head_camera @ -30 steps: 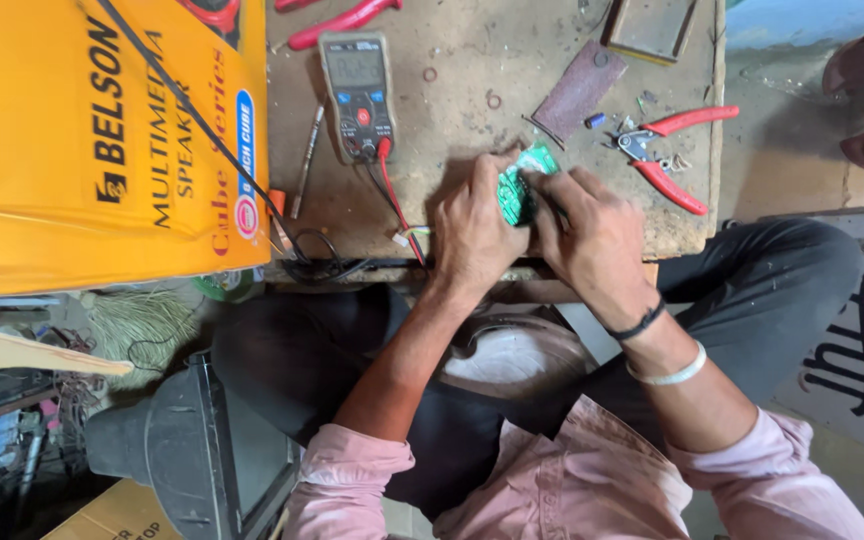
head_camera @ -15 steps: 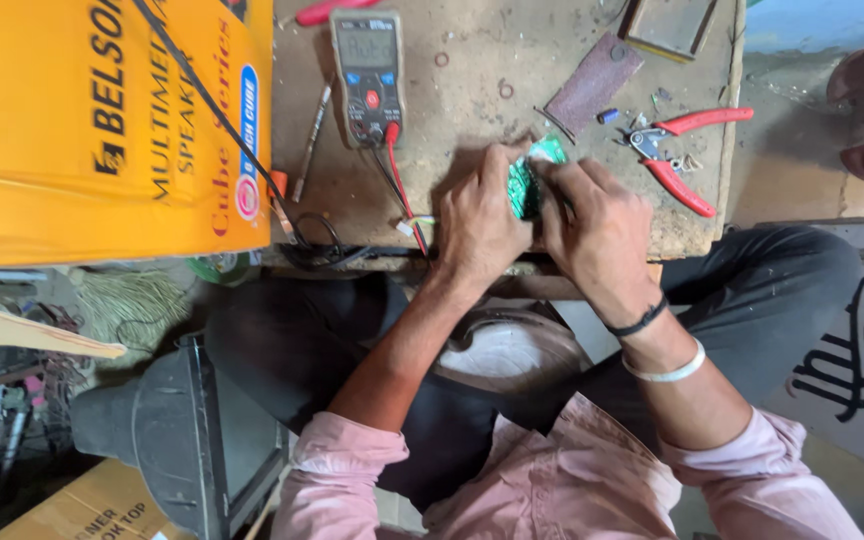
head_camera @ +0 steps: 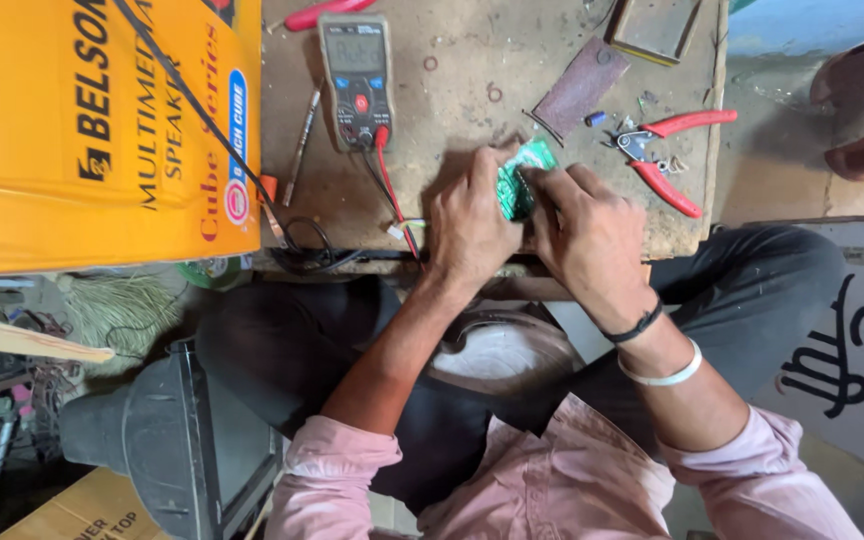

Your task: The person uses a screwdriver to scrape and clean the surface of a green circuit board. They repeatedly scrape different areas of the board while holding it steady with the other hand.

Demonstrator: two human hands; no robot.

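A small green circuit board (head_camera: 517, 180) stands on the worn wooden bench (head_camera: 472, 90) near its front edge. My left hand (head_camera: 467, 225) grips the board's left side and my right hand (head_camera: 587, 235) grips its right side; the fingers cover most of it. A grey multimeter (head_camera: 356, 80) lies just beyond my left hand, with a red lead (head_camera: 392, 190) and a black lead running from it toward my left hand's wrist side. Whether a probe sits under either hand is hidden.
A large yellow cardboard box (head_camera: 102, 130) fills the bench's left. Red-handled pliers (head_camera: 667, 150) lie right of the board, a brown flat plate (head_camera: 580, 88) behind it, a screwdriver (head_camera: 300, 145) left of the meter. A dark speaker cabinet (head_camera: 152, 430) stands on the floor at left.
The view has shifted slightly. Both hands stay closed on the green board at the same spot on the bench, with only small finger movement.
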